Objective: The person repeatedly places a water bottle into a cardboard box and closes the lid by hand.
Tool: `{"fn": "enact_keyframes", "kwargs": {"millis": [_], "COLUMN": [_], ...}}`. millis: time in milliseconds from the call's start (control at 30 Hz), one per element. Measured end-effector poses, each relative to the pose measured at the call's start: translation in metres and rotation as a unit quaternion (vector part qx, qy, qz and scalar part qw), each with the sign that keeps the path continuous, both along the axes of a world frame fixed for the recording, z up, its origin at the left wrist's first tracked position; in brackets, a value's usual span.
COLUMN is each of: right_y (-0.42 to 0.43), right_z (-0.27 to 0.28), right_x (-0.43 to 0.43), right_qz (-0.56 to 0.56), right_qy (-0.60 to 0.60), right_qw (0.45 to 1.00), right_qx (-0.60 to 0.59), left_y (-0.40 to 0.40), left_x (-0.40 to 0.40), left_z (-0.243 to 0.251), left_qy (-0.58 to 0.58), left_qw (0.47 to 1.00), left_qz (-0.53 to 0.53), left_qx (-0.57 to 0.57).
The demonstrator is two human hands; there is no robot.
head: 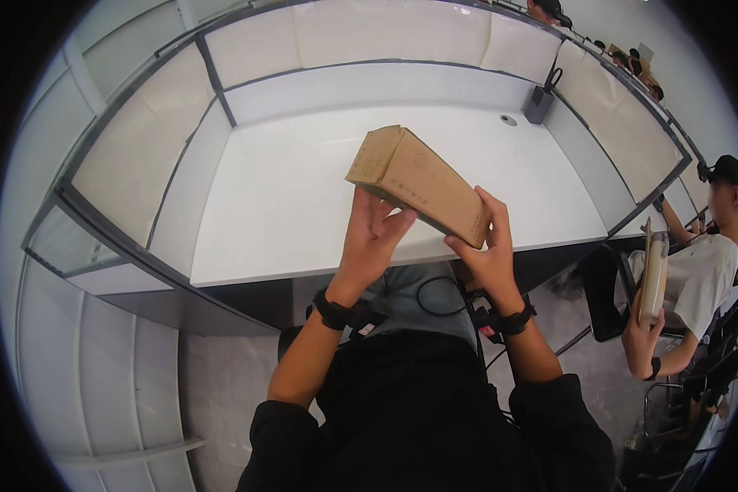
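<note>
A long brown cardboard box is held up in front of me, tilted, over the near part of a white desk. It bears small dark writing on its faces. My left hand supports the underside near the box's left end, thumb along the lower edge and some fingers hidden beneath it. At the right end my right hand grips the box, thumb at the lower corner and fingers over the far side. The box looks closed.
The white desktop is walled by cream-covered partition panels. A dark desktop device stands in the back right corner by a round cable grommet. At right, a seated person holds a pale package. A cable loops near my lap.
</note>
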State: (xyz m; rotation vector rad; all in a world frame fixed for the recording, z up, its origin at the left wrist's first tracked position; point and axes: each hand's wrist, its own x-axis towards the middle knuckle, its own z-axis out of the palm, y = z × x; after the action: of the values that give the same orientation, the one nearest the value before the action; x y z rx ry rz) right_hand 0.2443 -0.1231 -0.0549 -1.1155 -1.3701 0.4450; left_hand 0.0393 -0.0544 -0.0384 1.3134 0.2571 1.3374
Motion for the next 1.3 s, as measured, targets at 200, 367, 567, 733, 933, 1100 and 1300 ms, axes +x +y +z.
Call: {"fn": "enact_keyframes", "kwargs": {"millis": [200,367,567,733,933,1100,1300], "right_y": [-0.016,-0.025,-0.036,-0.040,-0.046,-0.057,-0.094], "right_z": [-0.001,-0.006,-0.012,-0.015,-0.022,-0.025,-0.019], "right_x": [0.024,0.030,0.048,0.050,0.062,0.081,0.154], "right_qz": [0.111,0.111,0.124,0.111,0.088,0.072,-0.054], "right_qy": [0.159,0.155,0.129,0.124,0.040,0.064,0.016], "right_qw": [0.979,0.981,0.968,0.974,0.982,0.984,0.988], "right_qx": [-0.065,-0.022,-0.175,-0.155,-0.163,-0.152,-0.141], "left_y": [-0.001,0.003,0.003,-0.005,-0.007,0.005,0.029], "left_x": [-0.005,0.003,0.007,0.017,0.020,0.010,-0.006], "left_z": [0.004,-0.012,-0.024,-0.030,-0.031,-0.033,-0.034], "left_qy": [0.089,0.079,0.005,0.064,0.142,0.204,0.291], "left_qw": [0.996,0.992,0.982,0.980,0.972,0.967,0.956], "left_qz": [-0.026,-0.071,-0.138,-0.148,-0.152,-0.147,-0.029], "left_qx": [0.004,-0.067,-0.126,-0.113,-0.105,-0.047,0.026]}}
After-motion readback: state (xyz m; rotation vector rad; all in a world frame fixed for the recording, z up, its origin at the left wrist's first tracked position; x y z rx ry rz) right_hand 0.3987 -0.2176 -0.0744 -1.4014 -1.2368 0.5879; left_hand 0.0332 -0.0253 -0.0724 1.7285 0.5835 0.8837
